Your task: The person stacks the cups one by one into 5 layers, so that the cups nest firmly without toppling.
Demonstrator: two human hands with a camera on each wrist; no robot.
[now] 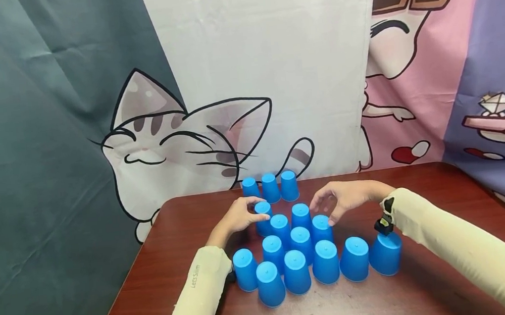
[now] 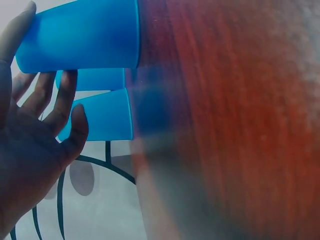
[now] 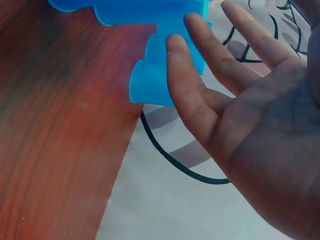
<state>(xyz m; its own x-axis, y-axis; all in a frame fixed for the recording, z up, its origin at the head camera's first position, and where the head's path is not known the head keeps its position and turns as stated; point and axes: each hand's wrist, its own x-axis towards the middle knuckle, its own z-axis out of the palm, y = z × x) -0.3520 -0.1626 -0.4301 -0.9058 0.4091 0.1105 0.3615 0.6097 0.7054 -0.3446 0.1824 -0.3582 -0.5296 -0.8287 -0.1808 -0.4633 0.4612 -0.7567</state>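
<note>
Many blue plastic cups stand upside down on a brown wooden table. My left hand (image 1: pixel 240 215) has its thumb and fingers around one blue cup (image 1: pixel 264 219). In the left wrist view this cup (image 2: pixel 82 37) fills the top left, between the thumb and the fingers of the hand (image 2: pixel 37 117). My right hand (image 1: pixel 345 198) hovers with spread, loosely bent fingers beside another cup (image 1: pixel 301 215). Its thumb tip overlaps a nearer cup (image 1: pixel 322 231) in the head view. The right wrist view shows the right hand (image 3: pixel 245 105) with extended fingers and nothing gripped.
Three cups (image 1: pixel 271 190) stand in a row at the table's far edge. Several more, including a front cup (image 1: pixel 271 286), form lines between my forearms. One cup (image 1: pixel 386 256) sits below my right wrist. Behind the table (image 1: pixel 156 298) hangs a printed cat curtain (image 1: pixel 307 61).
</note>
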